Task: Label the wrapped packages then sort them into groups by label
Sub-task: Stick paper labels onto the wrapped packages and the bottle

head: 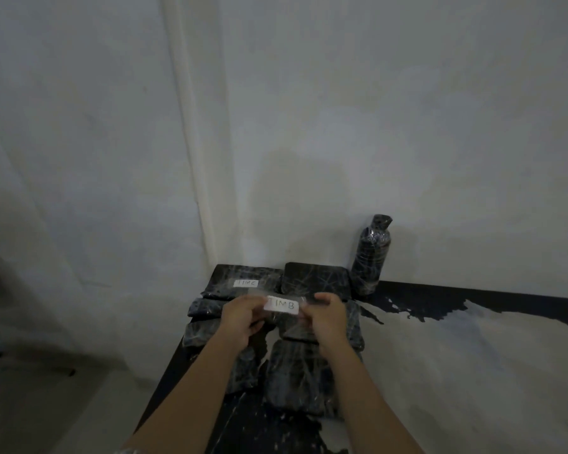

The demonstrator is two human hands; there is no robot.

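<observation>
Labelling in progress: the left hand (pixel 241 314) and right hand (pixel 328 317), each grip a narrow pinch, stretch a taped label (pixel 282 305) marked "TIMB" above unlabelled packages (pixel 295 378) on the surface (pixel 440 371). The far-left package (pixel 243 280) reads "TIMC". The next move probably calls for pressing the label flat.

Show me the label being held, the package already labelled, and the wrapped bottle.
TIMB label (pixel 282 305): head view, centre of the white paper.
TIMC package (pixel 240 275): head view, wrapped top just above its label.
wrapped bottle (pixel 371 257): head view, middle of its upright body.
</observation>
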